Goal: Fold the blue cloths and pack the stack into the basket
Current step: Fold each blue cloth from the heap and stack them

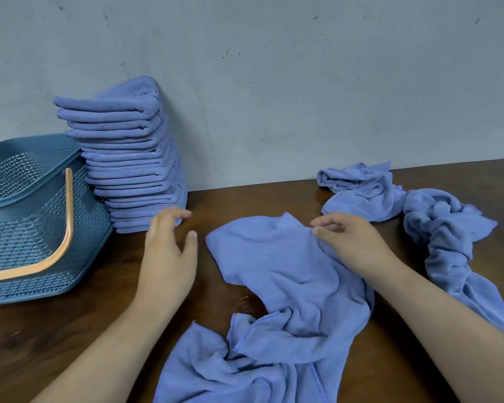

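A crumpled blue cloth lies spread on the brown table in front of me. My right hand rests on its far right part and pinches an edge between thumb and fingers. My left hand hovers open, fingers spread, just left of the cloth and touches nothing. A tall stack of folded blue cloths leans against the wall at the back left. Beside it stands the blue plastic basket with an orange handle, tilted and holding nothing I can see.
Two more unfolded blue cloths lie at the right: a bunched one near the wall and a twisted one trailing toward the right edge. A grey wall closes the back of the table.
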A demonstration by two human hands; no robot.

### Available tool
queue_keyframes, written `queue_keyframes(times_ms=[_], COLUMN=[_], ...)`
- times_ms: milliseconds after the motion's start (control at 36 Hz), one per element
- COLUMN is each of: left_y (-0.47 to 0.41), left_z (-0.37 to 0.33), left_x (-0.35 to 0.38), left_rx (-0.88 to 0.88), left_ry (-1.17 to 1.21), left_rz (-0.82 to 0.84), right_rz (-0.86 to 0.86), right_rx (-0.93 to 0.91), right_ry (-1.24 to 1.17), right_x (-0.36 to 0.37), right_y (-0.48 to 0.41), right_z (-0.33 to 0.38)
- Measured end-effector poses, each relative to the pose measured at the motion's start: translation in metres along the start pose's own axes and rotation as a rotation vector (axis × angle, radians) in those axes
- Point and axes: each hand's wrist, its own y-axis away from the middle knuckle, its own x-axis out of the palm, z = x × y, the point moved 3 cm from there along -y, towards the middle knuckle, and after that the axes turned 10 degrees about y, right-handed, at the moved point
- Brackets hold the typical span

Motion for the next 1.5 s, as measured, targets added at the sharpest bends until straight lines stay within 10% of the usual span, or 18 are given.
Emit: queue_keyframes(times_ms=[306,556,722,861,972,1194,1500], left_y=[0.04,0.007,0.006,0.019,0.025,0.012,0.014], left_z=[-0.019,0.022,0.014,0.0,0.009,0.018,0.017], left_x=[0.041,0.014,0.006,0.02,0.026,0.008,0.013], left_rx=[0.087,-0.171,0.009,-0.006,-0.072,-0.187,-0.165], left_ry=[-0.306,-0.41,-0.298,-0.201,-0.381,-0.306,-0.336], left_rz=[0.739,0.558,0.313,0.498,0.719,0.73,0.716], right_rz=[0.001,-0.065,-0.084,0.19,0.229,0.005,0.3], right_rx=[-0.447,-0.185,-0.232,-0.525,-0.352,-0.252,-0.481], right_ry=[0.606,0.716,0.725,0.683,0.776,0.874,0.763], right_x=[0.006,-0.011,-0.007,0.013,0.015,0.008,0.044], right_y=[0.01,0.001,0.001,0.007,0.002,0.003,-0.015], right_z=[0.005,-0.008,-0.011,-0.002,-0.013,-0.011,0.008])
